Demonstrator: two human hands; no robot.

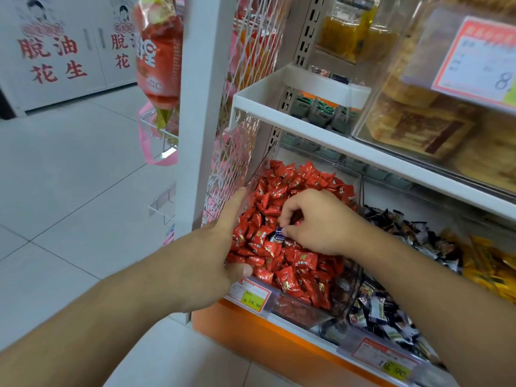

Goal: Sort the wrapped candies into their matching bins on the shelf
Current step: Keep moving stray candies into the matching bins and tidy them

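The right hand (315, 222) reaches down into the clear bin (301, 311) of red candies (293, 263), its fingers curled and its thumb and fingertips pinching a small blue-and-white candy (279, 235) that sits among the red ones near the middle of the heap. The left hand (220, 252) grips the bin's left front corner, fingers stretched along the side wall and the thumb hooked over the front edge above a yellow price tag (251, 298). Just to the right stands a bin of dark-wrapped candies (391, 308), then yellow ones (491, 266). A white shelf (335, 135) hangs low over the bins; a wire mesh panel (234, 152) closes the left side. Open floor (69, 191) lies to the left.
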